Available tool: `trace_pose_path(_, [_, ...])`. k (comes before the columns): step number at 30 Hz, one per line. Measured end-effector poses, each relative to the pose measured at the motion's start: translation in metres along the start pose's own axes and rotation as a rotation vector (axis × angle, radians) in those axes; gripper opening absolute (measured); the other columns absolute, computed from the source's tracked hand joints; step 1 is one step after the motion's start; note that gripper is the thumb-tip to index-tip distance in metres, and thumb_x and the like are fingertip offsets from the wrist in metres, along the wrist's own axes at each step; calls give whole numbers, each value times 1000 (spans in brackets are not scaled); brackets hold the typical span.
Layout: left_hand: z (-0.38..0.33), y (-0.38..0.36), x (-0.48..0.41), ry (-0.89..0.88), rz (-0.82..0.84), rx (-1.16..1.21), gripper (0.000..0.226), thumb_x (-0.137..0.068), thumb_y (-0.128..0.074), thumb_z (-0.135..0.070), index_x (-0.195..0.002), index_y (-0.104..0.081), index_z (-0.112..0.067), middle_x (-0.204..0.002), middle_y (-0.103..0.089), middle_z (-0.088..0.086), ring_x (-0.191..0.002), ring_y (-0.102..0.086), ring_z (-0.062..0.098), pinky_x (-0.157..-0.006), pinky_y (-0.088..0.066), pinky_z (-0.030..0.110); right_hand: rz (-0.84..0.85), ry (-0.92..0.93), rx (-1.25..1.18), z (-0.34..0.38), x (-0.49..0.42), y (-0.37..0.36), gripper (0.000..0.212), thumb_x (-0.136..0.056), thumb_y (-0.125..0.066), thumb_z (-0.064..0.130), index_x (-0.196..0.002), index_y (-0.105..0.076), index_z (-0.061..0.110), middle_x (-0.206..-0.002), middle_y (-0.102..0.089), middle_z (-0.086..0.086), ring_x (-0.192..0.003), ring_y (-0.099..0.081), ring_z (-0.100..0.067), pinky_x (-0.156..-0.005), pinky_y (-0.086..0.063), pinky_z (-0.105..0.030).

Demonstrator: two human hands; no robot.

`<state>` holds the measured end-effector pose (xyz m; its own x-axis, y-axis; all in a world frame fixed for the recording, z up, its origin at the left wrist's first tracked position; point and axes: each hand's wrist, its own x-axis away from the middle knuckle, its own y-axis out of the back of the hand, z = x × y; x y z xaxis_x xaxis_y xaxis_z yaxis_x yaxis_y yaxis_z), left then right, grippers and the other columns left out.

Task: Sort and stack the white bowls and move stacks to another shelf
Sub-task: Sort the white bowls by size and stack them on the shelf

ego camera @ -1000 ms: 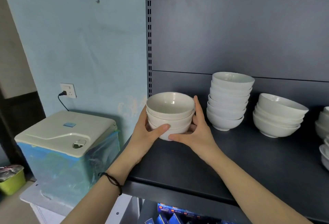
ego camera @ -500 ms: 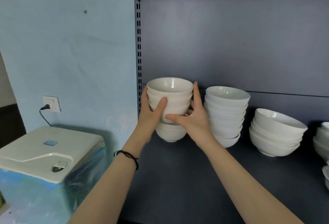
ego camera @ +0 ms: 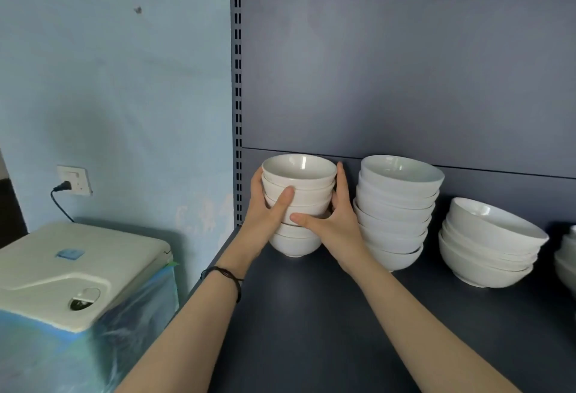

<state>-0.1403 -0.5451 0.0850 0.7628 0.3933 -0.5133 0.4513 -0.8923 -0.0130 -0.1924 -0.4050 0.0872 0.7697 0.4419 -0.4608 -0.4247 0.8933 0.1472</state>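
A stack of small white bowls (ego camera: pixel 298 188) stands at the back left of the dark grey shelf (ego camera: pixel 311 314). My left hand (ego camera: pixel 268 214) grips its left side, thumb across the front. My right hand (ego camera: pixel 330 221) grips its right side, fingers up along the stack. The held upper bowls sit on lower bowls (ego camera: pixel 294 243) that rest on the shelf. To the right stands a taller stack of white bowls (ego camera: pixel 396 208), close to my right hand. Further right is a stack of wider bowls (ego camera: pixel 489 243).
More white bowls (ego camera: pixel 568 255) show at the right edge. The slotted shelf upright (ego camera: pixel 237 112) and a blue wall (ego camera: pixel 118 80) lie to the left. A cream-lidded appliance (ego camera: pixel 71 274) wrapped in blue film sits lower left, near a wall socket (ego camera: pixel 74 180).
Both hands carried the small bowls from the shelf's front edge to the back left and set them onto other bowls standing there. The view moved closer to the shelf.
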Motion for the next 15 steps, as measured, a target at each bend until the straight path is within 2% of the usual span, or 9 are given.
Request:
trace_pose_path(6, [6,-1,4,49,13,-1,63,-91,-61,-30,-141,-24,-37,-128,-48,-23,-101,-53,-23,-76,-45,1,39,-56,-44,-12,4,-3,126,-59,-87,31,-149,-2,56,-155,-34,21,-138,-41,-3,-114,-41,-41])
trace_pose_path(10, [8,1,9,84,39,3,73,-84,-67,-40,-141,-22,-38,-134,-47,-16,-111,-51,-11,-78,-47,4,76,-68,-50,-13,10,-1,121,-78,-81,11,-152,8,45,-158,-24,17,-139,-35,-4,-114,-38,-33])
trace_pose_path(13, [7,0,13,87,53,0,79,-79,-64,-46,-145,-20,-38,-140,-44,-13,-116,-49,-10,-80,-47,4,82,-56,-42,-15,14,2,118,-81,-79,9,-153,8,43,-158,-22,17,-139,-33,-4,-112,-38,-29])
trace_pose_path(15, [7,0,15,78,66,-2,79,-85,-63,-48,-148,-18,-35,-141,-43,-15,-119,-47,-10,-82,-46,4,78,-43,-21,-16,16,3,116,-80,-80,12,-150,5,47,-158,-21,19,-142,-31,-4,-115,-37,-32])
